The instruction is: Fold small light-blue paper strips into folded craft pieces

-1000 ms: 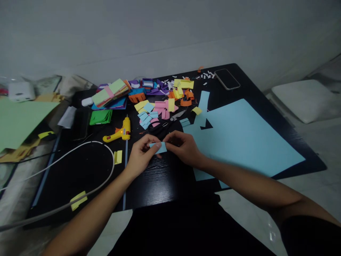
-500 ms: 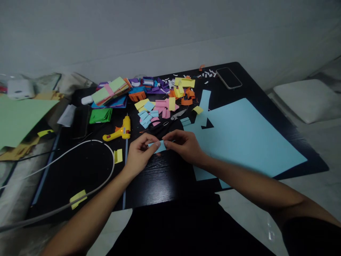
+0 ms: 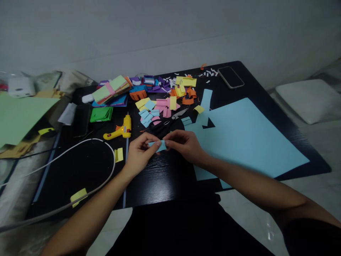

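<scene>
A small piece of light blue paper [image 3: 157, 146] is pinched between both hands above the black table. My left hand [image 3: 140, 151] grips its left side with the thumb on top. My right hand [image 3: 185, 145] pinches the right end between thumb and fingers. Just beyond the hands lie black-handled scissors [image 3: 179, 113], their handles partly hidden. Folded light blue pieces [image 3: 146, 117] rest in a heap with pink pieces [image 3: 163, 106] and yellow pieces. A large light blue sheet [image 3: 247, 138] with cut-outs spreads under and beyond my right forearm.
A yellow glue gun [image 3: 120, 131] with a lit orange light lies left of my hands. A white cable [image 3: 113, 156] loops across the left side. Stacked coloured paper [image 3: 113, 90], green pieces [image 3: 101, 114], white scraps and a phone [image 3: 230, 77] lie farther back.
The hands keep hold of the small blue paper, with slight finger movement at its right end. The whole view has shifted a little.
</scene>
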The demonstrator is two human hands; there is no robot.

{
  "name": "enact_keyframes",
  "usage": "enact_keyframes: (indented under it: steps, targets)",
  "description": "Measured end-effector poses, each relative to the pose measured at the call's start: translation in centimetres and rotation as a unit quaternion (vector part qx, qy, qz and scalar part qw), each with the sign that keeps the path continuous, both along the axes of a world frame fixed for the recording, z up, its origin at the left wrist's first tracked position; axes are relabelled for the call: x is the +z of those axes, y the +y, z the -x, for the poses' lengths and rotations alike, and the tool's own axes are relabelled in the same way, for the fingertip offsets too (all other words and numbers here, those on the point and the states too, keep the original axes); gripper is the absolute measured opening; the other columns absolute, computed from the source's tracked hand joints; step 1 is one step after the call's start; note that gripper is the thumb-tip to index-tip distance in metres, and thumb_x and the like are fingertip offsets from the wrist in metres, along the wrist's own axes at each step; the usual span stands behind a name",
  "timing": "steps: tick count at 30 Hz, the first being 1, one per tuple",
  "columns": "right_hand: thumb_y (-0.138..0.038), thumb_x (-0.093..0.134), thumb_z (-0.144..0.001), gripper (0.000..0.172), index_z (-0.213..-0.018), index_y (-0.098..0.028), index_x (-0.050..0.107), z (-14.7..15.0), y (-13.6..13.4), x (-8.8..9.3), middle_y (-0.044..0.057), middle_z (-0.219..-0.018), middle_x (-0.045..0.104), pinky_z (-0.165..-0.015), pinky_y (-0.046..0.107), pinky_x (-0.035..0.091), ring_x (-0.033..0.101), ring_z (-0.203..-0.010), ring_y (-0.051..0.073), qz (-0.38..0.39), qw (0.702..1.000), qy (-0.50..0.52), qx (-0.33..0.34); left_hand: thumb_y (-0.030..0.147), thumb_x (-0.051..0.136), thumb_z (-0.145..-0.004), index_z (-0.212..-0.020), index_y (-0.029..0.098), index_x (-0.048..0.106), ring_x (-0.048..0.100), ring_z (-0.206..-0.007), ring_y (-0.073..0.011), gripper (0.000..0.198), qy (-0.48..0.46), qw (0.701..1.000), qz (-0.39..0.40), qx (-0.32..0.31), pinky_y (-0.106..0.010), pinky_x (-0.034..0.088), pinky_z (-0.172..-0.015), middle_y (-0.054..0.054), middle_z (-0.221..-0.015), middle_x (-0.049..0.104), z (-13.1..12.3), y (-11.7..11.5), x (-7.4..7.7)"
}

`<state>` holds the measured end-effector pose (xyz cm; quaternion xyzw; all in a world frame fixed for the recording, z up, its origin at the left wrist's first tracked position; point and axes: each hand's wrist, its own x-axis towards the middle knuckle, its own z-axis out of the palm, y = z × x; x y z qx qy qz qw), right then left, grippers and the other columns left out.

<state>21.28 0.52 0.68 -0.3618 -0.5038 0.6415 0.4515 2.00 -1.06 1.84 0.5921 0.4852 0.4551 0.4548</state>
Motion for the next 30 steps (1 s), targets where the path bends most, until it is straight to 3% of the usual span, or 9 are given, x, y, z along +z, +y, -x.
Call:
enact_keyframes:
  steps: [6, 10, 21, 30]
  targets:
    - [-0.038, 0.082, -0.084, 0.02, -0.093, -0.021, 0.078, -0.16, -0.06, -0.03, 0.001, -0.085, 0.076, -0.074, 0.031, 0.062, 0.07, -0.07, 0.013, -0.012, 1.0, -0.004, 0.014, 0.033, 0.079, -0.086, -0.082, 0.019, 0.069, 0.064, -0.055, -0.0119, 0.017, -0.008, 1.0, -0.007, 0.001, -0.025, 0.054, -0.052, 0.0, -0.072, 0.07, -0.02, -0.03, -0.23]
    - [-0.037, 0.087, -0.079, 0.028, -0.101, -0.021, 0.078, -0.03, -0.2, -0.29, 0.003, -0.091, 0.078, -0.078, 0.032, 0.064, 0.074, -0.081, 0.016, -0.009, 1.0, -0.025, 0.002, 0.033, 0.078, -0.086, -0.082, 0.02, 0.069, 0.065, -0.059, -0.0133, 0.017, -0.011, 1.0, -0.013, 0.003, -0.026, 0.056, -0.053, 0.0, -0.073, 0.07, -0.07, -0.06, -0.51]
    - [-0.038, 0.082, -0.085, 0.019, -0.092, -0.02, 0.079, -0.16, -0.21, -0.11, 0.002, -0.085, 0.077, -0.074, 0.03, 0.06, 0.07, -0.073, 0.015, -0.056, 0.995, -0.078, -0.008, 0.034, 0.07, -0.09, -0.085, 0.019, 0.073, 0.055, -0.059, -0.013, 0.016, 0.044, 0.998, -0.04, 0.001, -0.025, 0.043, -0.053, -0.001, -0.071, 0.067, 0.24, -0.16, -0.02]
    - [-0.039, 0.084, -0.083, 0.02, -0.093, -0.023, 0.08, 0.12, -0.38, -0.72, 0.002, -0.09, 0.078, -0.079, 0.035, 0.065, 0.072, -0.077, 0.016, -0.035, 0.999, -0.035, 0.0, 0.033, 0.07, -0.092, -0.082, 0.02, 0.073, 0.054, -0.061, -0.013, 0.017, 0.1, 0.992, -0.075, 0.018, -0.025, 0.042, -0.056, -0.001, -0.072, 0.068, 0.3, -0.12, -0.53]
